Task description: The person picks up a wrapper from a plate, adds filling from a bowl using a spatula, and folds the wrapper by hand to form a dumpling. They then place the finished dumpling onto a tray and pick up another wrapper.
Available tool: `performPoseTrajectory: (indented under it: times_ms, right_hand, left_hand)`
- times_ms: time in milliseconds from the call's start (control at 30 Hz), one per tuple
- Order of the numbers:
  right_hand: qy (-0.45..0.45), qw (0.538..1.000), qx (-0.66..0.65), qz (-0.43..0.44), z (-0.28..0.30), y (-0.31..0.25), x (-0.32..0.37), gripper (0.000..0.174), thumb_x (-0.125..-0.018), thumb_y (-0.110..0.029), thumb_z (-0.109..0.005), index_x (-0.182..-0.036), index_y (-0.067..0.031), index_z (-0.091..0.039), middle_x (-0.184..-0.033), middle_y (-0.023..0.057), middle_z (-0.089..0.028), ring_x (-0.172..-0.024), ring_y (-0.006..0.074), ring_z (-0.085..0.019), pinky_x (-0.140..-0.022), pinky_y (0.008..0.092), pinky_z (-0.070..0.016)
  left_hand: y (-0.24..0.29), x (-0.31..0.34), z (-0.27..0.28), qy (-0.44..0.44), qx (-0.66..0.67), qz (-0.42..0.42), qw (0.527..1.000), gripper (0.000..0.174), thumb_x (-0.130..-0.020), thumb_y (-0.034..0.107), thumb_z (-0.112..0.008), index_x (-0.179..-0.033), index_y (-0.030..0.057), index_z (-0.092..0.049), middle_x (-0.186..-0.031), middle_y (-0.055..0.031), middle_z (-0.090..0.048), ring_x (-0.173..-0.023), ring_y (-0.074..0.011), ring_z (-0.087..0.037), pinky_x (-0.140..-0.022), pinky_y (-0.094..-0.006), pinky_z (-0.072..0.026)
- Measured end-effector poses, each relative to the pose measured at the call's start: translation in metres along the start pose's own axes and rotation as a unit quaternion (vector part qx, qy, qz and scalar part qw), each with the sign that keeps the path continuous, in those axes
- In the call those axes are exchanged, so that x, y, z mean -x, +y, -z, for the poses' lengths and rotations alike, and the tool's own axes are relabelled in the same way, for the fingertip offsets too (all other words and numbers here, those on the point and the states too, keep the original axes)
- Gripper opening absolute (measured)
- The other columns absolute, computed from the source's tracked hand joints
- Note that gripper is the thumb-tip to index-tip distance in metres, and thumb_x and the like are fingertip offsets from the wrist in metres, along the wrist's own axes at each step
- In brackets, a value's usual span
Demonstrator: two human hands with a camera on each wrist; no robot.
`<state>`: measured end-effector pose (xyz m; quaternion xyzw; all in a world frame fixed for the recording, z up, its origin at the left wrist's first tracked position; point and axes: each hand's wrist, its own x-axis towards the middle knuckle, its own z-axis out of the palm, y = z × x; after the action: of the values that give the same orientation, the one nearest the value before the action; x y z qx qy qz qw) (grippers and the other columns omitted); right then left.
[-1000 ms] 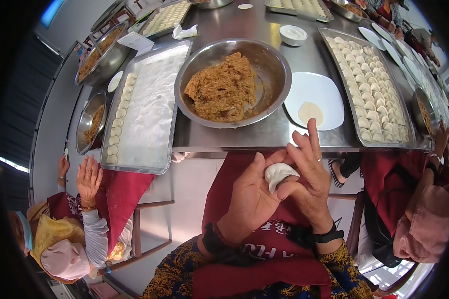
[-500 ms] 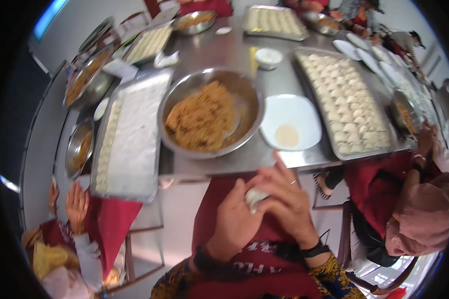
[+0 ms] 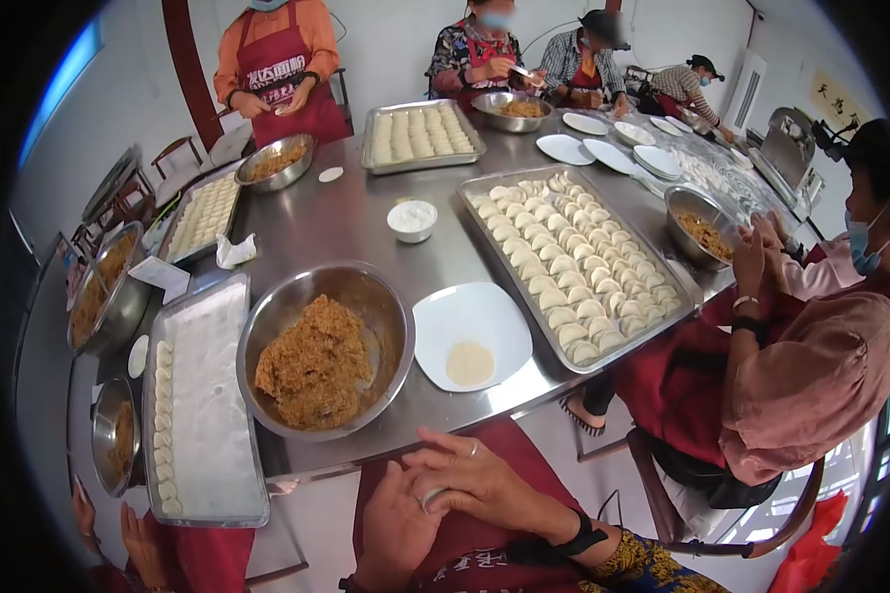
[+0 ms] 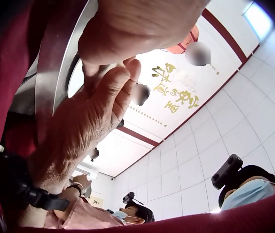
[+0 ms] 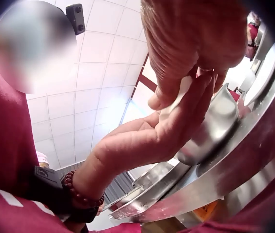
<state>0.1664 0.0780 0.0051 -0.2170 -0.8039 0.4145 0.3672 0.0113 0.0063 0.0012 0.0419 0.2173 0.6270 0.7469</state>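
Over the apron at the table's front edge, both hands meet around a white dumpling (image 3: 431, 499). My left hand (image 3: 398, 526) cradles it from below. My right hand (image 3: 489, 486) lies over it with curled fingers and hides most of it. In the right wrist view, pale dough (image 5: 172, 102) shows between the right thumb and the left fingers. Closest ahead of the hands are a steel bowl (image 3: 396, 306) of brown filling (image 3: 311, 366) and a white square plate (image 3: 445, 326) with one round wrapper (image 3: 470, 364).
A tray (image 3: 603, 364) with rows of dumplings stands at right. At left, a floured tray (image 3: 208, 395) carries one column of dumplings. A small bowl of white powder (image 3: 411, 219) sits behind the plate. Other people work around the table, one seated close at right (image 3: 811, 385).
The head view has tilted up and turned right, so the far side of the table and more people show. My right fingers have closed over the dumpling, which is now mostly covered.
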Motion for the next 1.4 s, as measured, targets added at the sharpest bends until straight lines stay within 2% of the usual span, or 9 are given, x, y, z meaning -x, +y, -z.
performPoseTrajectory:
  times_ms: [100,200,533,733,800,967,1233,1333,1400]
  right_hand:
    - [-0.057,0.997,0.034,0.029,-0.002,0.006,0.001,0.013,-0.087,-0.019,-0.069,-0.099,-0.0128,-0.069,-0.127,0.0050,-0.063,-0.137,0.0318,-0.044,-0.103,0.0461,-0.0392]
    - [-0.063,0.996,0.035,0.051,-0.001,0.011,0.000,0.010,-0.085,-0.013,-0.069,-0.095,-0.0102,-0.069,-0.129,0.0041,-0.062,-0.135,0.0305,-0.046,-0.101,0.0446,-0.0414]
    - [-0.108,0.993,0.011,0.045,-0.006,0.008,0.007,0.022,-0.088,-0.016,-0.067,-0.110,-0.0162,-0.070,-0.127,0.0021,-0.063,-0.131,0.0296,-0.050,-0.099,0.0424,-0.0434]
    - [-0.110,0.987,0.066,0.093,-0.003,-0.012,0.009,0.014,-0.086,-0.017,-0.067,-0.099,-0.0130,-0.067,-0.130,0.0027,-0.058,-0.131,0.0315,-0.049,-0.097,0.0425,-0.0430]
    - [-0.119,0.982,0.078,0.125,-0.006,-0.014,0.006,0.009,-0.082,-0.014,-0.067,-0.088,-0.0088,-0.063,-0.122,0.0058,-0.058,-0.129,0.0329,-0.051,-0.094,0.0420,-0.0438]
    - [-0.140,0.988,0.013,0.064,-0.012,-0.006,0.014,0.009,-0.079,-0.011,-0.068,-0.082,-0.0081,-0.060,-0.114,0.0070,-0.058,-0.116,0.0281,-0.057,-0.088,0.0394,-0.0441]
    - [-0.042,0.998,0.029,-0.041,-0.011,0.005,0.025,0.030,-0.087,-0.018,-0.068,-0.116,-0.0124,-0.068,-0.127,0.0124,-0.061,-0.113,0.0294,-0.060,-0.092,0.0391,-0.0436]
    - [-0.047,0.997,0.000,-0.061,-0.010,0.007,0.025,0.032,-0.088,-0.018,-0.068,-0.119,-0.0130,-0.068,-0.131,0.0152,-0.060,-0.115,0.0304,-0.060,-0.095,0.0400,-0.0460]
    - [-0.038,0.997,-0.018,-0.063,-0.011,0.010,0.023,0.030,-0.088,-0.017,-0.067,-0.117,-0.0101,-0.069,-0.131,0.0158,-0.060,-0.115,0.0307,-0.060,-0.095,0.0397,-0.0477]
  left_hand:
    - [0.003,0.004,0.000,0.041,-0.038,0.021,0.998,0.045,-0.107,0.037,-0.028,-0.124,0.0009,-0.049,-0.126,-0.0136,-0.056,-0.113,-0.0238,-0.056,-0.093,-0.0377,-0.0460]
    - [0.005,0.005,0.002,0.088,-0.030,0.062,0.994,0.047,-0.107,0.039,-0.027,-0.125,0.0014,-0.049,-0.128,-0.0130,-0.054,-0.120,-0.0255,-0.053,-0.101,-0.0447,-0.0416]
    - [0.007,0.011,0.025,-0.013,0.004,0.078,0.997,0.051,-0.107,0.040,-0.026,-0.131,-0.0006,-0.045,-0.123,-0.0130,-0.055,-0.108,-0.0220,-0.054,-0.096,-0.0396,-0.0420]
    - [0.006,0.020,0.017,0.024,-0.086,0.092,0.992,0.064,-0.105,0.049,-0.024,-0.138,-0.0037,-0.040,-0.137,-0.0181,-0.048,-0.128,-0.0289,-0.046,-0.104,-0.0425,-0.0356]
    - [0.009,0.024,0.002,-0.023,-0.039,0.098,0.994,0.052,-0.107,0.038,-0.031,-0.134,-0.0042,-0.046,-0.129,-0.0208,-0.053,-0.115,-0.0276,-0.057,-0.098,-0.0415,-0.0458]
    - [0.008,0.019,0.023,-0.028,-0.091,0.113,0.989,0.056,-0.106,0.043,-0.029,-0.128,-0.0016,-0.053,-0.123,-0.0150,-0.061,-0.111,-0.0267,-0.059,-0.098,-0.0409,-0.0449]
    - [0.011,0.011,0.007,0.001,-0.060,0.142,0.988,0.059,-0.106,0.045,-0.024,-0.129,-0.0028,-0.050,-0.127,-0.0180,-0.059,-0.118,-0.0319,-0.055,-0.106,-0.0451,-0.0384]
    - [0.012,0.008,0.006,0.028,-0.074,0.137,0.987,0.059,-0.106,0.045,-0.024,-0.129,-0.0036,-0.049,-0.129,-0.0191,-0.058,-0.119,-0.0322,-0.054,-0.107,-0.0457,-0.0365]
    - [0.015,0.003,0.020,-0.050,0.041,0.147,0.987,0.058,-0.106,0.044,-0.026,-0.130,-0.0038,-0.047,-0.131,-0.0201,-0.056,-0.122,-0.0317,-0.052,-0.108,-0.0464,-0.0353]
